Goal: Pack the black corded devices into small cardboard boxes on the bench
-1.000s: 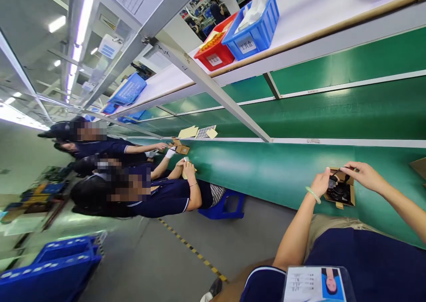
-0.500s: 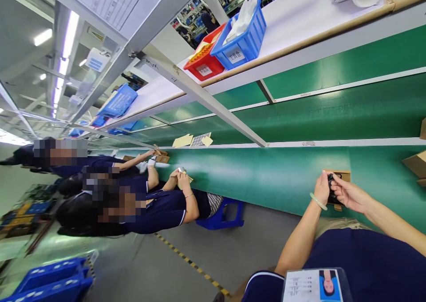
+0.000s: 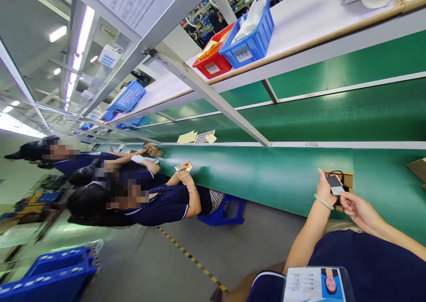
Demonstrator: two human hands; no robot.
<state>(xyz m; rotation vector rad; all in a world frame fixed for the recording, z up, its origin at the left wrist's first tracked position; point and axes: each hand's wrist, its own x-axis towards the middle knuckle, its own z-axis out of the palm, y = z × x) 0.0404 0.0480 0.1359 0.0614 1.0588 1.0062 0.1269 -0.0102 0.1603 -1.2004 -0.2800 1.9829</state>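
Note:
My left hand point(image 3: 326, 192) wears a pale green bangle at the wrist and cradles a small flat rectangular piece point(image 3: 334, 183), dark with a light grey end. Its thumb points up and away from the piece. With fingertips pinched at the light grey end, my right hand point(image 3: 357, 209) grips the same piece. Under and behind both hands lies an open cardboard box point(image 3: 349, 176) on the green work surface. A black cable point(image 3: 340, 173) loops out inside the box. The rest of its contents is hidden by my hands.
Another brown carton point(image 3: 417, 171) sits at the right edge. Blue point(image 3: 248, 40) and red point(image 3: 213, 55) bins stand on the raised shelf. Yellow sheets point(image 3: 188, 137) lie farther along the bench. Co-workers point(image 3: 156, 204) sit to the left, and a slanted metal post point(image 3: 213, 95) crosses the view.
The flat piece now shows its broad face between my hands, where a black item was clasped before. My right hand has drawn lower, and the black cable in the box has come into view.

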